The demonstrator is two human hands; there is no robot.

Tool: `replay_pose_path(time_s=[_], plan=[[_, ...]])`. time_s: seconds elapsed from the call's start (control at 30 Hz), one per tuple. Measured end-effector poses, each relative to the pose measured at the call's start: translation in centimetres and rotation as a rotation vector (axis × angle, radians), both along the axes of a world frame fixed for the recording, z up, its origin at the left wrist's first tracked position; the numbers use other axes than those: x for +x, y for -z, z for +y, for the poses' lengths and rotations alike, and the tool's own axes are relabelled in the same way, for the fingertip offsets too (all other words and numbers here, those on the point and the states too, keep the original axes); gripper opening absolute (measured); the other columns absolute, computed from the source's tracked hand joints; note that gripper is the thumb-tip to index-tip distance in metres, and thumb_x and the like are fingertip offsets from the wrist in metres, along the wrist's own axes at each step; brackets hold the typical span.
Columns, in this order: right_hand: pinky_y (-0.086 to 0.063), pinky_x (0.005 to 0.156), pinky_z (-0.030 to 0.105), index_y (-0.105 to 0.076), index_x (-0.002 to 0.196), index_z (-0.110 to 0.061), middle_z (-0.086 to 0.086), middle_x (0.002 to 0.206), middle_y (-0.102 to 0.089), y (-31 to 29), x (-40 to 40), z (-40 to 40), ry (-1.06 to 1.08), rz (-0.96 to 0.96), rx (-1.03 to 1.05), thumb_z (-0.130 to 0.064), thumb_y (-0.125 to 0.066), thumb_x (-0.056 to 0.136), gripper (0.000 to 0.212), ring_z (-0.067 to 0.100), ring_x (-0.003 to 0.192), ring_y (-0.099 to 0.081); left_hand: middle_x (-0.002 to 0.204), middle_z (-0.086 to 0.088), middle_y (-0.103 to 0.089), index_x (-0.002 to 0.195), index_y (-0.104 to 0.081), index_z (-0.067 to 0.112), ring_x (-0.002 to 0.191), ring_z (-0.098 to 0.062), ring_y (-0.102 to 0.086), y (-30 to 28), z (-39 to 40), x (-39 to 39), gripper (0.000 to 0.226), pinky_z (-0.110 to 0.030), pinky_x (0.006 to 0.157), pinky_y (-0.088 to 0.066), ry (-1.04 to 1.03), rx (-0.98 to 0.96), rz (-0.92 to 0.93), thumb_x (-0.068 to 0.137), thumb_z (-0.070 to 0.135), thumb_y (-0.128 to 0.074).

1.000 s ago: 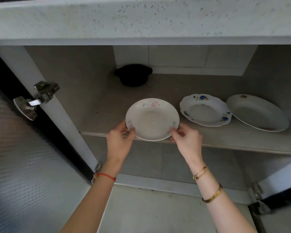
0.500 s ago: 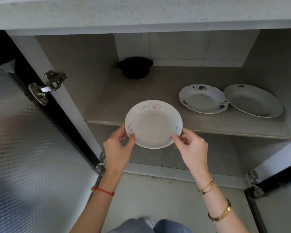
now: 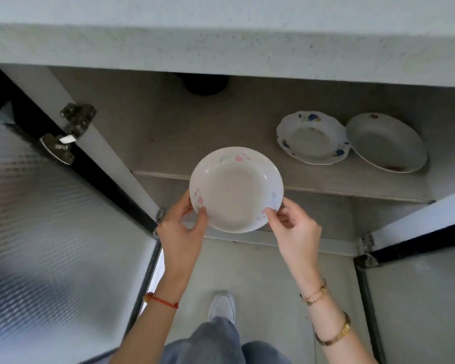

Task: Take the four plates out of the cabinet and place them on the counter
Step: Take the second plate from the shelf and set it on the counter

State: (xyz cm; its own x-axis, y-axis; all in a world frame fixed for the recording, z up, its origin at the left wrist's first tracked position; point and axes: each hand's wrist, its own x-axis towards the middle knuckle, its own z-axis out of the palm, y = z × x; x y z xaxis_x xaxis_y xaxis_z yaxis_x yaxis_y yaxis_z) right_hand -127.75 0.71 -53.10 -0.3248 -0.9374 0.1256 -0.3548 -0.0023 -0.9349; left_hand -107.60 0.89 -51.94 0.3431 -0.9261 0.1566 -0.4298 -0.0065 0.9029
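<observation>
Both hands, left hand (image 3: 180, 232) and right hand (image 3: 294, 232), pinch opposite edges of the pink-flowered plate (image 3: 236, 189), thumbs on its rim, fingers curled beneath.

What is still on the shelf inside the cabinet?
On the shelf lie a blue-flowered plate and a plain white plate, edges meeting. At the back sits a dark pot, mostly hidden by the counter edge.

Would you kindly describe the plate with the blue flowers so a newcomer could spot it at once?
Look inside the open cabinet under the counter, at its shelf. Toward the right lie two plates side by side; the blue-flowered plate is the left one. Its wavy, scalloped rim and blue blossoms set it apart from the smooth-rimmed, red-marked plate beside it.
</observation>
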Motion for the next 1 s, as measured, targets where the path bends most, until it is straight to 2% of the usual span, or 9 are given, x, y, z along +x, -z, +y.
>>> replay_pose_path(time_s=[0.1, 0.17, 0.23, 0.3, 0.4, 0.5, 0.77, 0.87, 1.0], plan=[[-0.056, 0.070, 0.018, -0.069, 0.106, -0.031, -0.018, 0.082, -0.073, -3.5, 0.2, 2.5, -0.027, -0.026, 0.065, -0.027, -0.073, 0.082, 0.024, 0.005, 0.073, -0.070, 0.106, 0.024, -0.070, 0.126, -0.062, 0.037, 0.096, 0.001, -0.067, -3.7, 2.9, 0.0, 0.039, -0.021, 0.081, -0.055, -0.031, 0.064, 0.048, 0.090, 0.023, -0.066], [-0.055, 0.070, 0.017, -0.068, 0.106, -0.034, -0.019, 0.083, -0.073, -6.4, 0.4, 4.6, -0.052, -0.038, 0.081, -0.027, -0.072, 0.082, 0.025, 0.005, 0.074, -0.070, 0.107, 0.027, -0.070, 0.120, -0.061, 0.048, 0.098, -0.001, -0.067, -6.8, 5.1, -0.2, 0.035, -0.022, 0.083, -0.053, -0.047, 0.093, 0.113, 0.092, 0.028, -0.065], [-0.053, 0.068, 0.012, -0.066, 0.103, -0.044, -0.021, 0.083, -0.072, -9.6, 0.6, 6.8, -0.069, -0.024, 0.082, -0.026, -0.071, 0.083, 0.027, 0.004, 0.074, -0.070, 0.108, 0.026, -0.070, 0.118, -0.061, 0.049, 0.101, -0.002, -0.068, -9.7, 7.5, -0.2, 0.035, -0.024, 0.088, -0.054, -0.073, 0.120, 0.136, 0.092, 0.027, -0.065], [-0.054, 0.068, 0.013, -0.063, 0.099, -0.052, -0.021, 0.082, -0.072, -12.9, 0.7, 9.0, -0.087, -0.012, 0.102, -0.026, -0.071, 0.083, 0.032, 0.004, 0.074, -0.070, 0.105, 0.024, -0.071, 0.115, -0.062, 0.049, 0.101, -0.004, -0.068, -12.6, 10.0, -0.2, 0.037, -0.027, 0.090, -0.054, -0.089, 0.150, 0.127, 0.090, 0.021, -0.065], [-0.057, 0.070, 0.019, -0.062, 0.098, -0.054, -0.020, 0.081, -0.073, -17.7, 0.5, 12.7, -0.108, 0.005, 0.154, -0.029, -0.071, 0.083, 0.031, 0.004, 0.075, -0.070, 0.103, 0.025, -0.071, 0.112, -0.061, 0.052, 0.100, -0.003, -0.068, -17.5, 13.7, -0.4, 0.042, -0.026, 0.090, -0.054, -0.107, 0.188, 0.135, 0.088, 0.019, -0.065], [-0.057, 0.068, 0.017, -0.060, 0.095, -0.058, -0.023, 0.080, -0.071, -22.8, 0.1, 16.1, -0.126, 0.032, 0.155, -0.029, -0.070, 0.083, 0.033, 0.001, 0.074, -0.069, 0.105, 0.027, -0.070, 0.113, -0.061, 0.054, 0.101, -0.003, -0.068, -22.6, 17.0, -0.7, 0.042, -0.024, 0.089, -0.053, -0.111, 0.217, 0.149, 0.088, 0.020, -0.066], [-0.058, 0.066, 0.020, -0.070, 0.104, -0.027, -0.019, 0.077, -0.072, -34.4, -1.8, 22.3, -0.126, 0.033, 0.183, -0.026, -0.070, 0.085, 0.019, 0.003, 0.071, -0.069, 0.113, 0.010, -0.072, 0.129, -0.062, 0.024, 0.103, -0.007, -0.068, -34.8, 23.3, -2.2, 0.042, -0.029, 0.090, -0.057, -0.111, 0.252, 0.176, 0.088, 0.021, -0.069], [-0.057, 0.064, 0.016, -0.069, 0.106, -0.029, -0.021, 0.080, -0.071, -37.8, -2.3, 23.6, -0.113, 0.012, 0.178, -0.029, -0.069, 0.086, 0.020, 0.003, 0.072, -0.070, 0.114, 0.006, -0.071, 0.130, -0.062, 0.021, 0.103, -0.013, -0.068, -38.1, 24.1, -2.9, 0.043, -0.034, 0.091, -0.058, -0.104, 0.251, 0.183, 0.087, 0.022, -0.071], [-0.060, 0.068, 0.027, -0.069, 0.108, -0.025, -0.018, 0.081, -0.072, -40.9, -3.0, 23.9, -0.082, -0.001, 0.192, -0.029, -0.069, 0.087, 0.022, 0.006, 0.074, -0.070, 0.107, 0.011, -0.071, 0.123, -0.063, 0.030, 0.099, -0.012, -0.069, -41.4, 23.7, -3.5, 0.039, -0.034, 0.088, -0.059, -0.076, 0.210, 0.150, 0.086, 0.019, -0.071]])
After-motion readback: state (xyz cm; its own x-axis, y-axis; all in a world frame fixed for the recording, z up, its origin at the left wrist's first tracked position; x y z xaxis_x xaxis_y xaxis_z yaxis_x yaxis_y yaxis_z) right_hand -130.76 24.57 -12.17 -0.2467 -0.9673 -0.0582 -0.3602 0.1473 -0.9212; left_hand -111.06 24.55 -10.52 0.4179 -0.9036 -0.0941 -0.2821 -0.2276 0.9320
